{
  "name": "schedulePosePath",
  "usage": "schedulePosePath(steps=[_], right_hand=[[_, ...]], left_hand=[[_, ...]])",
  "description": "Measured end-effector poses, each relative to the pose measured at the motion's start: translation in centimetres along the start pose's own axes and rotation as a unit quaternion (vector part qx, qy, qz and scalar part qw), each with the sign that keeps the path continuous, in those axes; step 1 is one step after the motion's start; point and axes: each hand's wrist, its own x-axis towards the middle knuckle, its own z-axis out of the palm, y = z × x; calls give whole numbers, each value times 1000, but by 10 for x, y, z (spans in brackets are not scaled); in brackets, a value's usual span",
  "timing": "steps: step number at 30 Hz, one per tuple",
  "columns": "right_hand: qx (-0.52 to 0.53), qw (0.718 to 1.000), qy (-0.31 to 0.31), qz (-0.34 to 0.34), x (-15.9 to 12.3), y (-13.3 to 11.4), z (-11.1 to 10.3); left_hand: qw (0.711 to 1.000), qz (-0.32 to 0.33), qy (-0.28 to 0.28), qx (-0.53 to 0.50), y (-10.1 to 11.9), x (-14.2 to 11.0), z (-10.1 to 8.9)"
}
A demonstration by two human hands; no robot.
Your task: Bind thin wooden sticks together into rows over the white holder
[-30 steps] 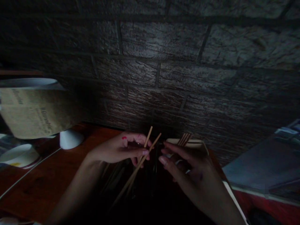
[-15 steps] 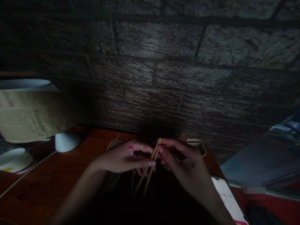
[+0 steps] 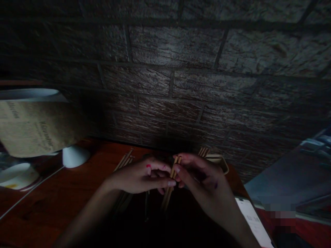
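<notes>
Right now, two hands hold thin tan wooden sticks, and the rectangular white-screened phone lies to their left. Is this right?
Wrong side: the head view shows the rectangular white-screened phone to the right of the left hand and right hand, which do hold thin tan wooden sticks.

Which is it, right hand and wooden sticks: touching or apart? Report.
Touching: the head view shows the right hand pinching the wooden sticks near their upper ends.

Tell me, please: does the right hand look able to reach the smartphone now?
Probably yes: the smartphone lies beside the right forearm, outer side uncovered, though the right hand has its grip on wooden sticks.
</notes>
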Motion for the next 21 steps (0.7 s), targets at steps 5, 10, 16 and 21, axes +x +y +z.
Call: schedulePosePath(steps=[5,10,16,21], right_hand=[[-19,999,3,-29,-5,-10,1],[-37,991,111,-71,-7,-21,-9],[-40,970,218,-95,-7,-26,-20],[-44,961,260,-83,-9,-37,-37]], left_hand=[[1000,16,2,22,1,0,1],[997,-26,-53,52,-2,0,1],[998,-9,-43,50,-3,0,0],[997,26,69,-37,5,5,3]])
